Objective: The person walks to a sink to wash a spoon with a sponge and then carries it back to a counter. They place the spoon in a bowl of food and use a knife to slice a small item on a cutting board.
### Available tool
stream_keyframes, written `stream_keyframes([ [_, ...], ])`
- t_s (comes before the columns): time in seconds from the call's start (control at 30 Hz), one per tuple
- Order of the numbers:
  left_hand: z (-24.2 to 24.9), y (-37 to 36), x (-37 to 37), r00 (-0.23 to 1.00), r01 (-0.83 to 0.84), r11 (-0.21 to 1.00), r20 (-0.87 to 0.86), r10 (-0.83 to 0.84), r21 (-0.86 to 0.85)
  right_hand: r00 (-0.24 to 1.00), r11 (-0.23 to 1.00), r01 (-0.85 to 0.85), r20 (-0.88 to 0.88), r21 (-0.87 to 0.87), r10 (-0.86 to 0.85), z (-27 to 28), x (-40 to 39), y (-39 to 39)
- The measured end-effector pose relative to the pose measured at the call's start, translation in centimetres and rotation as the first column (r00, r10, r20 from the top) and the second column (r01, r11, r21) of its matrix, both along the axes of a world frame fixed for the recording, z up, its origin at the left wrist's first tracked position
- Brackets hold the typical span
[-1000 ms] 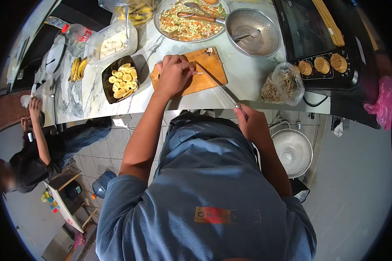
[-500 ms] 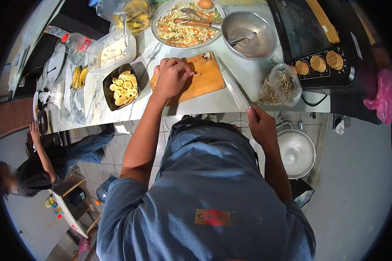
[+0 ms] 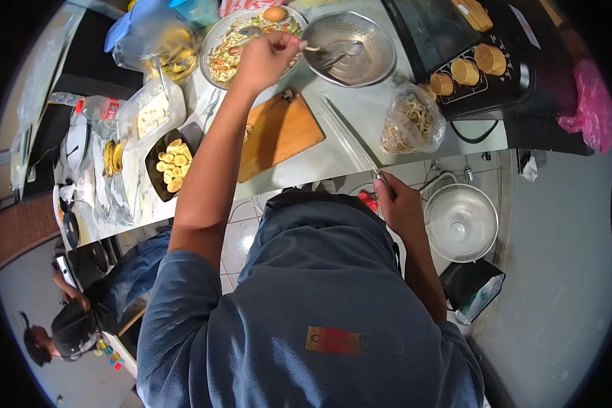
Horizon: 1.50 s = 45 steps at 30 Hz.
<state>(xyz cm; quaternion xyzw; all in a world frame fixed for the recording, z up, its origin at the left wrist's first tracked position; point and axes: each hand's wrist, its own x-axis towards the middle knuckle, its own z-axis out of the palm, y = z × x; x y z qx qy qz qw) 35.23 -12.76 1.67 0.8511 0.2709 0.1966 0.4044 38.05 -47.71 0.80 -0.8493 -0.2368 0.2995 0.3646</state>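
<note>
My left hand (image 3: 262,62) is raised over the near rim of the plate of chopped vegetables (image 3: 219,60), pinching a small pale strip (image 3: 311,48) whose kind I cannot make out. The strip's tip is beside a hammered metal bowl (image 3: 350,83) with a spoon (image 3: 352,48) inside. At the counter's front edge, my right hand (image 3: 402,206) grips the handle of a long knife (image 3: 350,134), its blade pointing away across the counter. Below my left forearm lies a wooden cutting board (image 3: 285,139), with a small dark scrap (image 3: 290,94) near its far edge.
A brown egg (image 3: 275,13) sits on the vegetable plate. Left are a dark dish of banana slices (image 3: 175,163), a plastic tub with white pieces (image 3: 149,119) and a bottle (image 3: 102,107). Right are a bag of sprouts (image 3: 415,122) and an oven (image 3: 483,88). Another person (image 3: 75,330) is at far left.
My left hand has lifted from the cutting board and moved away from me toward the plate and bowl, carrying the pale strip. My right hand still holds the knife. The view has shifted.
</note>
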Motion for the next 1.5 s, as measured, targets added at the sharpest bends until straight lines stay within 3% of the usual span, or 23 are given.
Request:
stream_keyframes([
  [0.07, -1.0, 1.3, 1.6, 0.997, 0.053, 0.997, -0.059, -0.056, -0.048, 1.000, 1.000, 0.017, 0.009, 0.020, -0.017, -0.7, -0.1, -0.5],
  [0.13, -0.7, 1.4, 1.8, 0.962, 0.267, 0.964, 0.055, -0.267, 0.018, 1.000, 0.999, 0.022, 0.017, 0.038, -0.023, -0.8, -0.1, -0.9],
  [0.2, -1.0, 1.8, -0.1, 0.960, 0.272, 0.962, 0.077, -0.271, -0.003, 1.000, 1.000, 0.010, -0.020, 0.029, -0.010, -0.7, 0.1, -0.6],
  [0.3, -2.1, 1.5, -4.9, 0.983, 0.153, 0.872, -0.159, -0.088, 0.465, 0.998, 1.000, -0.001, -0.068, 0.022, 0.003, -1.0, 0.6, 0.0],
  [0.33, -2.8, 0.6, -6.4, 0.984, 0.144, 0.873, -0.161, -0.077, 0.466, 0.997, 1.000, -0.012, -0.071, 0.023, 0.014, -1.3, 0.7, 0.2],
  [0.43, -4.3, -1.9, -10.0, 0.872, 0.104, 0.851, -0.459, 0.171, 0.514, 0.993, 1.000, -0.009, -0.119, 0.018, 0.012, -1.9, 1.1, 1.2],
  [0.6, -5.7, -4.0, -11.8, 0.861, -0.002, 0.863, -0.438, 0.259, 0.506, 0.989, 0.991, -0.097, -0.104, 0.096, 0.107, -2.3, 1.7, 2.8],
  [0.73, -6.3, -4.4, -12.3, 0.871, -0.081, 0.833, -0.368, 0.326, 0.547, 0.978, 0.986, -0.143, -0.142, 0.081, 0.154, -1.7, 2.1, 3.9],
  [0.93, -7.0, -4.7, -12.7, 0.867, -0.137, 0.838, -0.345, 0.360, 0.528, 0.978, 0.976, -0.190, -0.068, 0.103, 0.198, -2.0, 2.2, 4.6],
  [1.03, -6.8, -4.8, -13.0, 0.875, -0.182, 0.826, -0.295, 0.383, 0.533, 0.968, 0.975, -0.218, -0.115, 0.037, 0.221, -1.4, 2.2, 4.9],
  [1.1, -6.3, -3.9, -13.9, 0.893, -0.204, 0.855, -0.267, 0.362, 0.477, 0.973, 0.972, -0.203, -0.092, 0.116, 0.214, -2.0, 2.0, 4.9],
  [1.27, -5.4, -2.9, -16.7, 0.913, -0.255, 0.910, -0.229, 0.338, 0.326, 0.968, 0.969, -0.227, -0.086, 0.094, 0.235, -2.2, 2.1, 5.2],
  [1.5, -5.6, -3.2, -16.9, 0.923, -0.256, 0.894, -0.183, 0.339, 0.367, 0.964, 0.964, -0.240, -0.087, 0.111, 0.250, -2.2, 1.9, 5.9],
])
